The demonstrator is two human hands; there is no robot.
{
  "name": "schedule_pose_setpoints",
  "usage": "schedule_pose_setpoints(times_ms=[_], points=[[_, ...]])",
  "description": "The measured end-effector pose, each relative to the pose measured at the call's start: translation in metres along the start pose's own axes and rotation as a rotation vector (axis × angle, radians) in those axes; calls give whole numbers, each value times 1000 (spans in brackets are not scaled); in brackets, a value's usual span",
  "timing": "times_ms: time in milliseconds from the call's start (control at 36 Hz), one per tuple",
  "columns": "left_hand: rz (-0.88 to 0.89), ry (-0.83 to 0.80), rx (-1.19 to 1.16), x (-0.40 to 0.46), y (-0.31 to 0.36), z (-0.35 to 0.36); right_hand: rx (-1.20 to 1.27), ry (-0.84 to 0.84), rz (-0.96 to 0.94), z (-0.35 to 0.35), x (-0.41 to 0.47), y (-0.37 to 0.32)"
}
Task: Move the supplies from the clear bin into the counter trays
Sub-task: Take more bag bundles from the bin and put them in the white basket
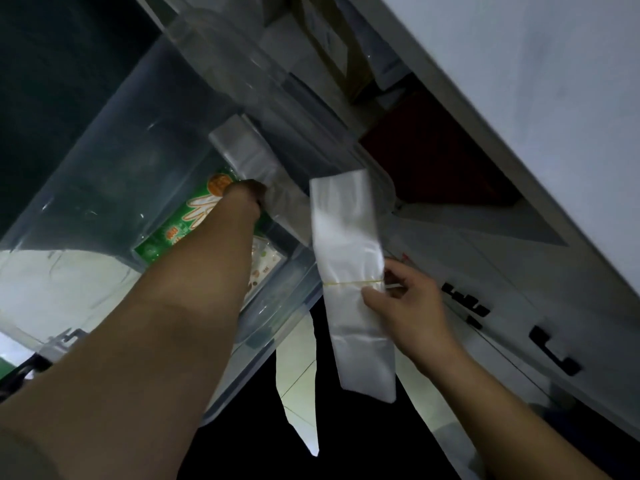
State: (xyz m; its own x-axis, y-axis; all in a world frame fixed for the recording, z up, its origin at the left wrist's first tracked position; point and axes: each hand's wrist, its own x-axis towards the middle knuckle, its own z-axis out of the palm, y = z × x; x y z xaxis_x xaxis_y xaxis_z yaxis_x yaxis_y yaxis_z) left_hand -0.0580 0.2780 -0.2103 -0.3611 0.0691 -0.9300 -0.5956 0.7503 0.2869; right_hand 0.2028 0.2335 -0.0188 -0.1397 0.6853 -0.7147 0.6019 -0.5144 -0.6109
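Dim light covers a tilted view: white cabinets (519, 306) with black handles run down the right, under a pale desk (519, 81) edge, with tiled floor (298, 393) below. No trays are plainly visible from here.

Largest is the clear bin (121, 161), filling the left half. A green packet (180, 223) lies on its bottom beside a small printed packet (266, 261).

Next come two flat bundles of clear bags. One, the inner bundle (249, 157), sits half over the bin's right wall; the left hand (247, 195) reaches into the bin and grips its lower end, fingers curled round it. The other, the banded bundle (349, 271), hangs upright just outside the bin, cinched by a thin yellow rubber band (353, 282). The right hand (405, 306) pinches it at the band, thumb in front and fingers behind.

To do this step well, each bundle probably wants gripping near its middle, since slick film may slip or fan out; lifting the inner one clear of the wall before swinging toward the desk should avoid snagging.
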Motion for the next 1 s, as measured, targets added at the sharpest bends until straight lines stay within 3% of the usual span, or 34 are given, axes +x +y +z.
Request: schedule_pose_setpoints(times_ms=[111, 278, 500, 750, 1000], points=[[-61, 9, -108, 1, 0, -5, -35, -7, -36, -1, 1, 1], [203, -25, -173, -57, -18, -37, -71, -8, -53, 0, -4, -7], [406, -58, -210, -181, -37, -140, -187, -21, -128, -1, -33, -34], [638, -246, -95, -260, -40, -225, -36, 145, -263, 11, -123, -79], [739, -594, -75, -323, -7, -213, 211, 405, -330, 7, -226, -94]])
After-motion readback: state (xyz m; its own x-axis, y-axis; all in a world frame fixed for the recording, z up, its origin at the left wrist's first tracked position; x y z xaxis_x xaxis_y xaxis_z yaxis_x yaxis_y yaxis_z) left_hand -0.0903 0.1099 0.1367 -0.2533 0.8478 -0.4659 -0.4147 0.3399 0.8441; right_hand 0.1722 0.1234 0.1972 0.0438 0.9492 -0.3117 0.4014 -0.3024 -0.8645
